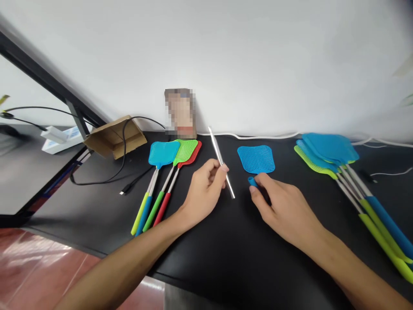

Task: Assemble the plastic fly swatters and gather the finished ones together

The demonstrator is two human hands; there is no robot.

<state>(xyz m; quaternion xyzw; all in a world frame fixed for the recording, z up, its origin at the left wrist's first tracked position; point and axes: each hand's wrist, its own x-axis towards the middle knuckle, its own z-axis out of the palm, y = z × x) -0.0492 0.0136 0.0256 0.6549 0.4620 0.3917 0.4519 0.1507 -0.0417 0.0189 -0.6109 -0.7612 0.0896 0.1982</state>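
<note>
Between thumb and fingers, my left hand (206,185) grips a thin silver metal rod (217,148), tilted with its upper end away from me. My right hand (284,206) pinches a blue tube-like handle (252,181); only its end shows, the rest is hidden by the fingers. Just beyond the right hand, a loose blue fly swatter head (256,158) lies flat on the black table (206,254). To the left lie several fly swatters (164,153) with blue, green and red heads. Another pile of fly swatters (335,150), blue and yellow-green, lies at the right.
An open cardboard box (118,137) sits at the back left, with a black cable (97,184) looping around it. A pixelated upright object (182,114) leans on the wall. A white power strip (64,138) is at far left. A white cable (267,137) runs along the wall.
</note>
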